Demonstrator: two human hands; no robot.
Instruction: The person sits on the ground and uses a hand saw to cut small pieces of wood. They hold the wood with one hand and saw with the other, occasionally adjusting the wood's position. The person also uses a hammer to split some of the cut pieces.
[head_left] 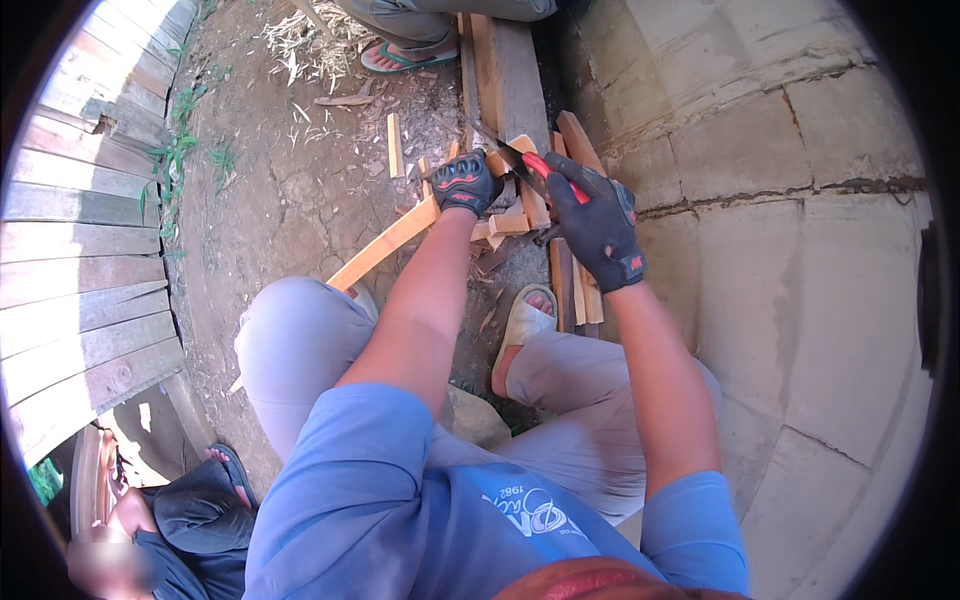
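left hand [463, 182] fingers curled, gripping wood strip [385, 245] | right hand [598, 222] fingers wrapped round red-handled blade [545, 172]

- gloved left hand [463, 183] grips long pale wooden strip [385, 245]
- gloved right hand [598, 225] closed on red-handled knife [535, 168], blade at strip end
- scrap wood pile [560, 250] on dirt ground [290, 190]

Head camera: one wide fisheye view, worn high, facing steeply down. Close on knees, forearms, dirt ground [290, 190]; edges bend at rim.
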